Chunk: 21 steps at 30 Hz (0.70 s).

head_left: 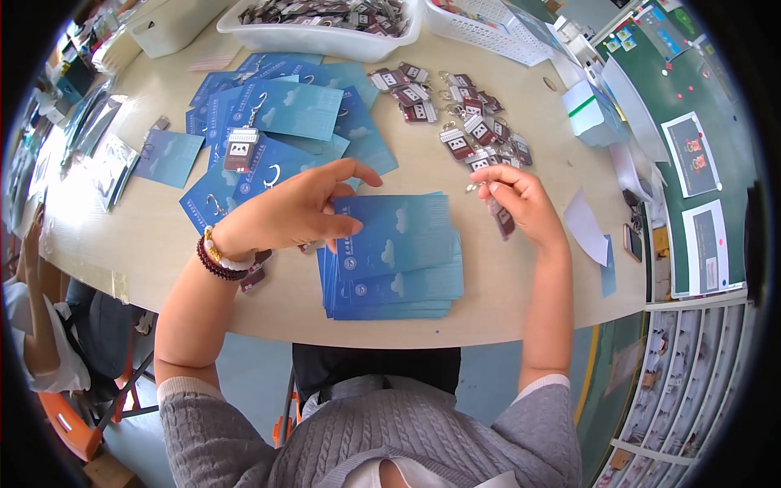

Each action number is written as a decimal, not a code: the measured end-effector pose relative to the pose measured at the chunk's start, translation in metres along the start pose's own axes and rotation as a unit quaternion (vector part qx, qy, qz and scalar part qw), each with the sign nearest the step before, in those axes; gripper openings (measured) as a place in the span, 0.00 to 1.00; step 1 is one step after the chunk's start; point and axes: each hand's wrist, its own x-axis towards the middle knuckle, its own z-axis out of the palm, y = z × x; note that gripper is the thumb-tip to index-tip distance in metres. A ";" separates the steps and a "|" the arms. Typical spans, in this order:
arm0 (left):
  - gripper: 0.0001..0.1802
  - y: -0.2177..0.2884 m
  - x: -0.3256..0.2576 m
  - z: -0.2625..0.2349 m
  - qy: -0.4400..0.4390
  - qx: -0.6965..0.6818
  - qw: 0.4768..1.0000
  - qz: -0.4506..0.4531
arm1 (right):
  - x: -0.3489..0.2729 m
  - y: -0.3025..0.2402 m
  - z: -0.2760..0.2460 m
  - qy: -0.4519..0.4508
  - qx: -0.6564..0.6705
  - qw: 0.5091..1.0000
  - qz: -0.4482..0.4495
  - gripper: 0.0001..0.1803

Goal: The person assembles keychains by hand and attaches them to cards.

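My right hand (521, 199) pinches a keychain (503, 221) by its metal clasp. The brown charm dangles below my fingers, above the table. Over the near stack of blue cards (390, 252), my left hand (305, 203) has thumb and forefinger apart, with nothing seen between them. Its thumb is at the top card's left edge; whether it touches cannot be told. Behind the left hand lies a spread pile of blue cards (301, 110), several with keychains on them. One brown panda-face keychain (241, 150) rests on top there. Loose keychains (480, 126) lie in a heap beyond my right hand.
A white bin (325, 45) full of keychains stands at the far side, beside a white basket (488, 28). A light blue box (594, 114) and a phone (632, 242) are at the right. Clear packets (114, 167) lie left; another person's arm (32, 260) shows beyond.
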 end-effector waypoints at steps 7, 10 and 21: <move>0.17 -0.014 0.009 0.002 0.037 -0.114 0.993 0.022 | -0.023 -0.040 0.042 0.014 0.008 0.999 -0.040 0.07; 0.14 -0.016 0.009 0.006 0.079 -0.141 0.986 0.029 | -0.024 -0.044 0.078 0.011 -0.063 0.994 -0.094 0.07; 0.11 -0.010 0.008 0.023 0.101 0.004 0.991 0.084 | -0.017 -0.026 0.115 -0.034 -0.106 0.974 -0.200 0.10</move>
